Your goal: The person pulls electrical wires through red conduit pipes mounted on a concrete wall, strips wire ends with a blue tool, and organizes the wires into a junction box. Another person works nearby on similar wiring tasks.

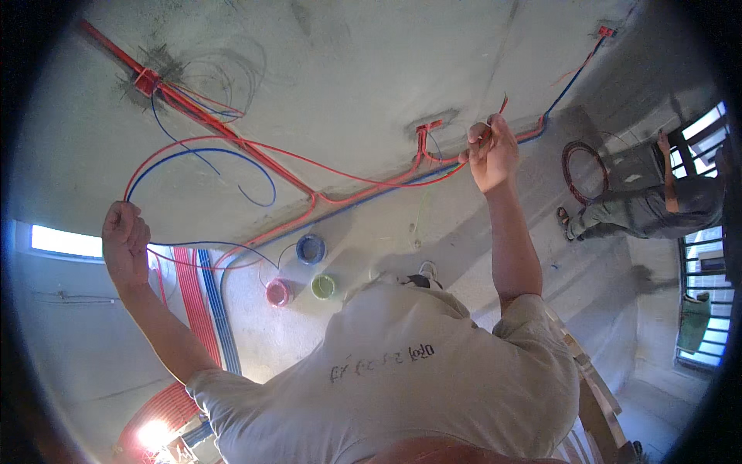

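My left hand (127, 236) is raised at the left, its fingers closed around a red wire (334, 172) and a blue wire (205, 150). Both curve out above the fist, and the blue one ends in a loose hook. From there the red wire runs across to my right hand (492, 151), which is lifted at the right with fingers pinched on it. A short wire tip sticks up above those fingers. Behind the wires is a grey wall with red conduit (270, 165) and a red junction box (147, 82), from which a blue wire hangs.
Blue (311, 249), green (324, 287) and pink (278, 292) wire coils lie on the floor. Red pipes (198, 309) and blue pipes (220, 309) run at the left. At the right, another person (653, 207) stands near a dark cable coil (585, 172) and a barred window (707, 282).
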`<state>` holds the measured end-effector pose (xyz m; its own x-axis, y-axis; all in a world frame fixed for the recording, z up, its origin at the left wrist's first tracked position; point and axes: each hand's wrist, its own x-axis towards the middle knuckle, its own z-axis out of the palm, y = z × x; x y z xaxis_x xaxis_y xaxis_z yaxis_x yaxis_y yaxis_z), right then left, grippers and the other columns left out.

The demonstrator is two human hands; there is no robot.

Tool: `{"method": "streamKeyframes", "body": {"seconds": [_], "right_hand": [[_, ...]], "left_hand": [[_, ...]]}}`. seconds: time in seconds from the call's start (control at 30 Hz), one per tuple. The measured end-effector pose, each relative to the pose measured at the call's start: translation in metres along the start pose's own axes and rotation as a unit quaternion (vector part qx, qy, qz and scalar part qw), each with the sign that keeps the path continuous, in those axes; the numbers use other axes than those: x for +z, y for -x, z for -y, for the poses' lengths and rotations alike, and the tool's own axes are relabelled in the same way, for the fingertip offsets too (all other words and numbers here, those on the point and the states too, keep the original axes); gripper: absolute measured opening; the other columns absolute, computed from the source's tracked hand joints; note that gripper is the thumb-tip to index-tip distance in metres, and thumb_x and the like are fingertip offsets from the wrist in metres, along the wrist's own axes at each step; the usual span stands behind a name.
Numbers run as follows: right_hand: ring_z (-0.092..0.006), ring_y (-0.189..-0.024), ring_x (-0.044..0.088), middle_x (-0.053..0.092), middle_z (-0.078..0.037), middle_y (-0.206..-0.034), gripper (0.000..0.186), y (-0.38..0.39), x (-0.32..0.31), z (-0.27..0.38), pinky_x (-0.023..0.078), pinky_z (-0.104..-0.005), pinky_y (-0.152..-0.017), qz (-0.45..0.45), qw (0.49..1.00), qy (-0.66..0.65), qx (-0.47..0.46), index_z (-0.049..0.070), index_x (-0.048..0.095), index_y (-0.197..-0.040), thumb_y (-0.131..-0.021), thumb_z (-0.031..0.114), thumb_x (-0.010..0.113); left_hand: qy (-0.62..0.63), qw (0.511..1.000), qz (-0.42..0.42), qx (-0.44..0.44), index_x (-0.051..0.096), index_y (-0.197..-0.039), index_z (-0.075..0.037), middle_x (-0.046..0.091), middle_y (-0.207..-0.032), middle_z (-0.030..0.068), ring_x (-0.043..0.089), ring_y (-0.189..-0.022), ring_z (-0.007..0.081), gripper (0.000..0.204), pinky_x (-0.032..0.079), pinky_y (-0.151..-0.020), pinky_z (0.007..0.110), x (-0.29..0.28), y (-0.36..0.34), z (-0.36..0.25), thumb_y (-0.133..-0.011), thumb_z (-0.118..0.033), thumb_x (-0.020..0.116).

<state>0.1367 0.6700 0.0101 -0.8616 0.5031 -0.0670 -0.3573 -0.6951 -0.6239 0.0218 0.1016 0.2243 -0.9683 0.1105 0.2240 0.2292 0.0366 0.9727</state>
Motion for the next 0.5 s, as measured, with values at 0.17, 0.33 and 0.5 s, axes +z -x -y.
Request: {"method": "streamKeyframes", "body": {"seconds": [0.17,0.33,0.5], "right_hand": [[-0.0189,-0.091,0.061,0.064,-0.009,-0.115,0.031,-0.002,0.025,0.012,0.050,-0.0501,-0.101,0.101,0.972,-0.063,-0.204,0.012,0.049,-0.128,-0.108,0.036,0.049],[-0.0207,-0.096,0.065,0.064,-0.011,-0.123,0.061,0.034,-0.012,-0.160,0.050,-0.0387,-0.086,0.249,0.942,0.186,0.127,0.007,0.057,-0.128,-0.102,0.062,0.050],[-0.0047,-0.058,0.044,0.065,0.001,-0.091,0.061,0.041,-0.029,-0.195,0.028,-0.0217,-0.051,0.230,0.892,0.256,0.293,0.006,0.063,-0.122,-0.101,0.062,0.051]], "left_hand": [[0.001,0.999,0.020,0.038,0.065,-0.095,-0.006,0.042,-0.061,-0.0058,0.028,-0.048,0.0011,0.023,0.019,-0.044,0.021,-0.020,0.011,-0.008,-0.106,-0.026,0.060],[-0.014,0.993,-0.014,0.112,0.066,-0.096,-0.009,0.050,-0.063,-0.0035,0.030,-0.047,0.0018,0.021,0.021,-0.045,0.019,-0.010,0.018,-0.013,-0.106,-0.026,0.061],[-0.079,0.994,-0.035,0.071,0.066,-0.094,-0.008,0.048,-0.061,-0.0047,0.029,-0.047,0.0011,0.021,0.020,-0.044,0.019,-0.059,0.006,-0.001,-0.104,-0.027,0.064]]}}
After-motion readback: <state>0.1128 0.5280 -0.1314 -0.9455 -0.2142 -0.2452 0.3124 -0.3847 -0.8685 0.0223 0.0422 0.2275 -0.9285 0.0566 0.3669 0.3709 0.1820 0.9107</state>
